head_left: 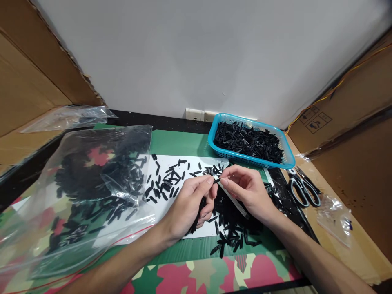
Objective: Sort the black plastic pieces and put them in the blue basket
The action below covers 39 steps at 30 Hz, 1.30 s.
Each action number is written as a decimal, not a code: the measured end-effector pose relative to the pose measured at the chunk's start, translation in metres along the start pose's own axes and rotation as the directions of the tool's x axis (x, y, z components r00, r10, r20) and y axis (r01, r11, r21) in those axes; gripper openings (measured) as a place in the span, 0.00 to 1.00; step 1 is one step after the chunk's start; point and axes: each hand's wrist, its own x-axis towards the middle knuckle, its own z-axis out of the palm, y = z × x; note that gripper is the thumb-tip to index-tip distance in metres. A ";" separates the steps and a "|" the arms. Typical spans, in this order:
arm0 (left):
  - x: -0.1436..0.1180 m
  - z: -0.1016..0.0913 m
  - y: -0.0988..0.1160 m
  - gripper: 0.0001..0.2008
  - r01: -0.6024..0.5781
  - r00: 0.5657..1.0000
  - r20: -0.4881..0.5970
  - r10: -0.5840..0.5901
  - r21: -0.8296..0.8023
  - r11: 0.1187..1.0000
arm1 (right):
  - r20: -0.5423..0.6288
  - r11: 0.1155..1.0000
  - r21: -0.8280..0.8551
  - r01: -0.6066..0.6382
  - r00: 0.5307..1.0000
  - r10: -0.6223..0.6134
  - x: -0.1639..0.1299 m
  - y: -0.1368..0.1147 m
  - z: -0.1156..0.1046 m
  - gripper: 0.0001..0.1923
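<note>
Right above the white sheet on the desk, both hands meet over one small black plastic piece. That piece lies roughly level, its long axis running left to right between the two hands, with one end pinched by the fingers of the left hand and the other met by the thumb and forefinger of the right hand. Neither hand is clearly nearer; they share it, though the left hand also curls its lower fingers around a bundle of further black pieces in its palm. Just beyond the sheet's far right corner sits a blue basket full of such pieces; loose ones are scattered across the sheet, and a darker heap lies under the right wrist. Left of the sheet slumps a clear plastic bag holding more. Scissors rest to the sheet's right, beside the basket.
</note>
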 end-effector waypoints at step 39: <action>0.000 0.001 0.004 0.20 -0.021 0.999 -0.024 0.021 0.005 1.000 | -0.052 0.972 -0.198 0.125 0.989 -0.138 -0.011 0.005 -0.002 0.10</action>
